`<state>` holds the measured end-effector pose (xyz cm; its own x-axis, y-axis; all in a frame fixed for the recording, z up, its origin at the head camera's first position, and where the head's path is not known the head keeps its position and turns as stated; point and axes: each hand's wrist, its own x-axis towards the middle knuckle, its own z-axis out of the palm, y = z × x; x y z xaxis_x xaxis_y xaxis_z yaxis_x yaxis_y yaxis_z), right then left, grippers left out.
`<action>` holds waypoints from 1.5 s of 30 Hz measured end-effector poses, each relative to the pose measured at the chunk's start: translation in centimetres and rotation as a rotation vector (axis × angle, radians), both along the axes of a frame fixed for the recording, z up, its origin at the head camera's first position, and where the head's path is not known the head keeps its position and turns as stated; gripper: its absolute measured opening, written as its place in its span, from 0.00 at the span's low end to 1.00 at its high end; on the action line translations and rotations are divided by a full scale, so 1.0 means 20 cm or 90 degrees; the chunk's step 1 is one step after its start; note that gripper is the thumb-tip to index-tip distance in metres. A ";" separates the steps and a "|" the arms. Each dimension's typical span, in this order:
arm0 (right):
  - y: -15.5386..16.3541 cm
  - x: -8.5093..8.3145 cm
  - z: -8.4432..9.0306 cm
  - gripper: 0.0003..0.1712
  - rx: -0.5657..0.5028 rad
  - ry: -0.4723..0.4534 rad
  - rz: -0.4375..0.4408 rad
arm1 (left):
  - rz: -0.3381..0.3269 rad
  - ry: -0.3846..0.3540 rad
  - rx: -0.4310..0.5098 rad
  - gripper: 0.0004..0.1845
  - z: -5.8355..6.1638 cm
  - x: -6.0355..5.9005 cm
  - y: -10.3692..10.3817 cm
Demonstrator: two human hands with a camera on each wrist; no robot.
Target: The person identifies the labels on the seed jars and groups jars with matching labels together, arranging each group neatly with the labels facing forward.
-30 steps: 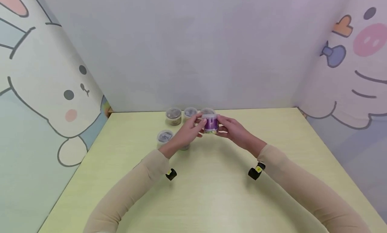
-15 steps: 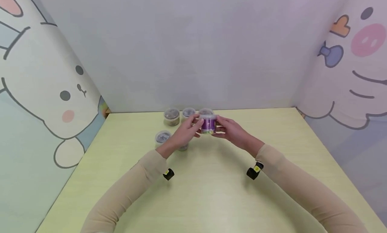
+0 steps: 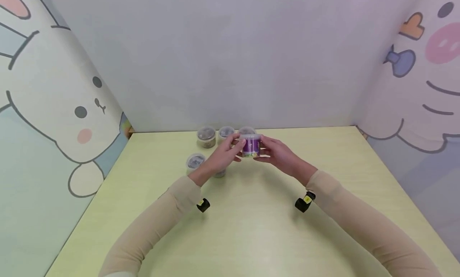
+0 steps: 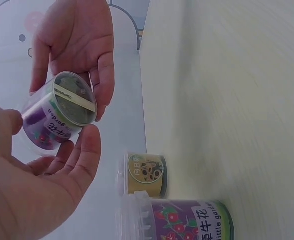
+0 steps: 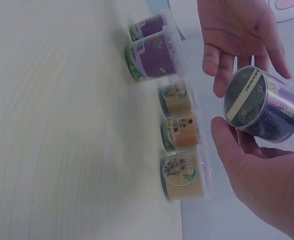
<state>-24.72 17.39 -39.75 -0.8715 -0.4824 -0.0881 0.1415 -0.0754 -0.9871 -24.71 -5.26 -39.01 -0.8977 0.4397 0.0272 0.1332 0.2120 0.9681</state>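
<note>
A small clear plastic jar with a purple label (image 3: 251,147) is held up above the table between both hands. My left hand (image 3: 223,154) grips its left side, the thumb lying on the near face. From the right, my right hand (image 3: 282,156) holds it with fingers on the side and lower edge. The left wrist view shows the jar's dark base (image 4: 76,99), crossed by a pale printed strip. In the right wrist view the jar (image 5: 274,112) is tilted between the fingers, its base towards that camera.
Similar jars stand on the pale yellow table (image 3: 248,229). Yellow- or orange-labelled ones, such as this jar (image 3: 206,138), form a back row by the grey wall (image 3: 230,61). Two purple-labelled ones, including this jar (image 5: 154,56), stand nearer, partly behind the left arm.
Both hands keep the jar in nearly the same place. Its label looks slightly turned, with more of the printed pattern showing. The head view shifts a little.
</note>
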 end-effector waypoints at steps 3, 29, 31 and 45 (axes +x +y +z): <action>-0.01 0.00 0.00 0.36 -0.009 -0.004 0.002 | 0.001 0.001 0.002 0.31 0.01 0.00 0.00; -0.03 0.01 0.01 0.35 -0.029 -0.008 0.023 | -0.053 0.015 0.019 0.28 0.01 -0.02 -0.03; -0.03 0.01 0.02 0.36 -0.031 -0.007 0.025 | -0.054 0.017 0.020 0.28 0.00 -0.02 -0.02; -0.02 0.02 0.02 0.38 -0.022 0.012 0.040 | -0.052 0.019 0.010 0.29 0.00 -0.02 -0.02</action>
